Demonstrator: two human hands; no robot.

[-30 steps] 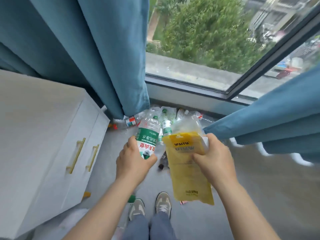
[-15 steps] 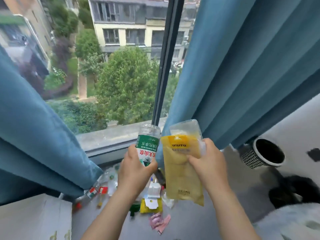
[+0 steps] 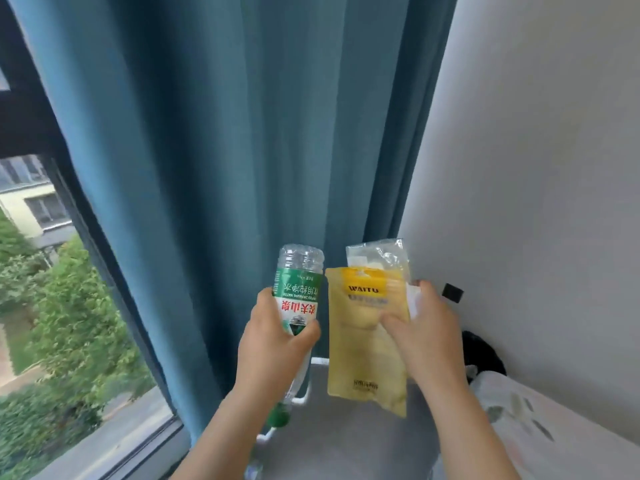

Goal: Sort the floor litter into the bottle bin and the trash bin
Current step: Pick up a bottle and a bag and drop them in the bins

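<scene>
View's swung way right, so the floor litter and black mesh bin are gone from sight. Now it's mostly blue curtain (image 3: 242, 150) and white wall (image 3: 536, 168), window (image 3: 52, 306) squeezed left.

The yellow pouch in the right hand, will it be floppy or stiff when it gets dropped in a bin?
Probably floppy: the yellow pouch hangs flat and thin below the right hand, its lower edge slightly bent. It looks light, likely empty, since a loose one-handed pinch holds it. Its glossy film may be a little slippery.
</scene>
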